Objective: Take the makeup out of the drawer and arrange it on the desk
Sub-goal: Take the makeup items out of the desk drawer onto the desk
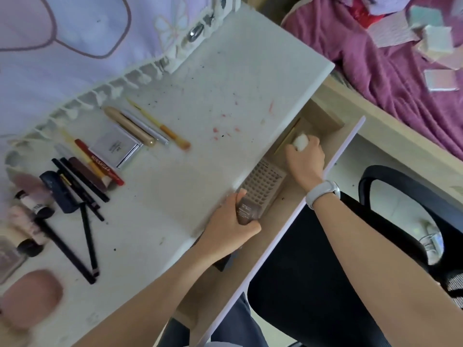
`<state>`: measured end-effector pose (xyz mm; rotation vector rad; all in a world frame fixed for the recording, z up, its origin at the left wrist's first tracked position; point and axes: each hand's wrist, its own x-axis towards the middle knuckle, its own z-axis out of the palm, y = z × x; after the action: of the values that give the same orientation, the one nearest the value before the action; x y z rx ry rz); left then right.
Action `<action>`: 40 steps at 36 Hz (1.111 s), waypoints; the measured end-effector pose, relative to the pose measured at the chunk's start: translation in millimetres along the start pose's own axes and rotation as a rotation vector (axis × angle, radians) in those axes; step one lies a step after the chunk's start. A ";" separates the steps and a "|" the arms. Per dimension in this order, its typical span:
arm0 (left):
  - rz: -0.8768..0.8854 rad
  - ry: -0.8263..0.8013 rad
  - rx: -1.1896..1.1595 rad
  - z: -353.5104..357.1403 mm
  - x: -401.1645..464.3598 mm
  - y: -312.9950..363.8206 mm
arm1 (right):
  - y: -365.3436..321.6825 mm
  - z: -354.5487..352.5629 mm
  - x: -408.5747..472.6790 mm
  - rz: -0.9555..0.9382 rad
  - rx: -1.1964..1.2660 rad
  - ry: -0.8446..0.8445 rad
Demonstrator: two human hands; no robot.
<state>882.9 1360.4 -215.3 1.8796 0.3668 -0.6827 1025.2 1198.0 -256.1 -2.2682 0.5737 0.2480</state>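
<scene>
white stained desk top, lilac butterfly-print cloth along its back edge, black mesh office chair, rumpled purple blanket on light wooden bed frame, even daylight

1. Bright, even daylight; the white table looks washed out, with only faint shadows.
2. Motion blur smears the bottles at the table's left edge and the bedding beyond its far corner.
3. Wide-angle distortion bends the table's edges.
</scene>
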 end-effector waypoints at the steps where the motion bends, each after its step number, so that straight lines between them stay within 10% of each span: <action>1: -0.009 0.015 -0.041 -2.5 -1.0 1.4 | -1.1 -3.4 -6.0 -0.010 0.050 0.023; 9: -0.167 0.302 -0.431 -33.1 -14.9 1.3 | -29.4 -11.9 -68.0 -0.177 0.381 0.103; 21: -0.343 0.814 -0.439 -90.4 -38.7 -34.5 | -81.5 59.8 -135.6 -0.423 0.148 -0.499; 40: -0.377 0.878 -0.474 -112.4 -17.9 -16.4 | -106.7 93.7 -127.5 -0.579 -0.208 -0.528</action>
<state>892.2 1470.9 -184.7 1.5618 1.3414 0.0556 963.8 1372.2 -207.9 -2.3203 -0.3946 0.6029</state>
